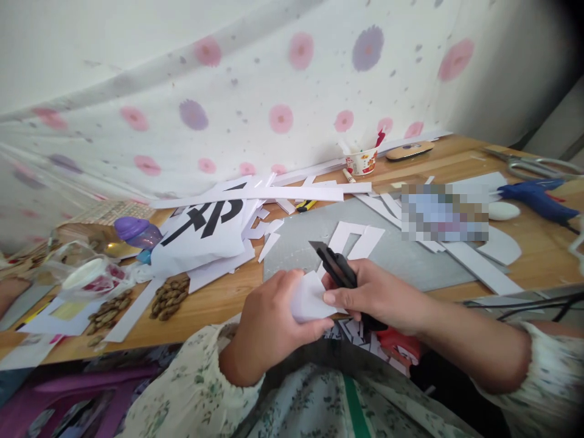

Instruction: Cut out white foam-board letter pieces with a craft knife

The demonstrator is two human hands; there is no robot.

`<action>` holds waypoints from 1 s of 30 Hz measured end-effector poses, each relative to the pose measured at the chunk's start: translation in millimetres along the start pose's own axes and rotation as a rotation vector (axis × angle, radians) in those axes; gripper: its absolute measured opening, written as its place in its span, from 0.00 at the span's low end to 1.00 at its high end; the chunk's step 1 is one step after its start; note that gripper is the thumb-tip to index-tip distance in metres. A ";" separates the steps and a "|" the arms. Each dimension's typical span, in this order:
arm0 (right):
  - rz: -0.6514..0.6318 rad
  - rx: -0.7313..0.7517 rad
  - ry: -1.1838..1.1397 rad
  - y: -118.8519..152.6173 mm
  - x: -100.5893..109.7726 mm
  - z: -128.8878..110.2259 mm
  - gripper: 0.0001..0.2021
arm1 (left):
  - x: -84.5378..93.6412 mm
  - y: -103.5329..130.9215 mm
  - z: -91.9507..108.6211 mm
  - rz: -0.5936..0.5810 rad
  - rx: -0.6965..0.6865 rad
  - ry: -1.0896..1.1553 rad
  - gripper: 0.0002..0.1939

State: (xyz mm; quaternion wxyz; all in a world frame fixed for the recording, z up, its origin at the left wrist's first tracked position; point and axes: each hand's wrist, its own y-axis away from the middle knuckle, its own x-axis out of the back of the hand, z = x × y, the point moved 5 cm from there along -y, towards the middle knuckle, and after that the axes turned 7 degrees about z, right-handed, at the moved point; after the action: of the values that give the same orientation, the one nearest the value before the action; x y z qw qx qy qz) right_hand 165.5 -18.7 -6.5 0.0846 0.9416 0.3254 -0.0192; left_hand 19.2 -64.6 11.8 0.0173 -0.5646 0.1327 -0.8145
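My left hand [276, 316] is closed around a small white foam board piece [312, 298], close to the table's front edge. A black utility knife [340, 267] is gripped in my right hand [371, 292], its blade out and pointing up and to the left. The thumb of that hand rests by the white piece. Behind both hands lies a grey cutting mat [301, 228]. On the mat sits a white cut-out frame shape [353, 237] with an opening in its middle.
White sheets with black characters [205, 222] and strips lie left. Peanuts [168, 298], a purple-lidded bottle [137, 231] and a plastic tub [93, 277] stand nearby. A blue glue gun [541, 201], scissors [538, 164] and paper cup [361, 162] are beyond. Another person's hand [13, 292] shows far left.
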 end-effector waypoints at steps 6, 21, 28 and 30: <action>0.104 -0.023 0.044 1.1 18.4 7.8 0.11 | -0.7 4.9 -7.6 -0.157 0.003 0.085 0.34; 0.449 0.207 1.245 -30.1 94.6 -23.0 0.10 | 54.7 2.0 -99.5 -0.080 0.345 0.068 0.18; -0.041 0.394 1.430 -27.2 6.4 13.3 0.04 | 55.4 4.8 -132.6 0.028 0.551 0.328 0.19; -0.239 0.521 1.348 -16.5 -15.0 11.7 0.06 | 48.7 5.1 -140.0 0.018 0.546 0.342 0.19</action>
State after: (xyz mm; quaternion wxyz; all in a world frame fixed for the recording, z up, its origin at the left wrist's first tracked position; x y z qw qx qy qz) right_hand 143.7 -17.1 -19.1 -0.3634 0.6965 0.3921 0.4787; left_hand -128.4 -50.7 9.3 0.1527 -0.3930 -0.0847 -0.9028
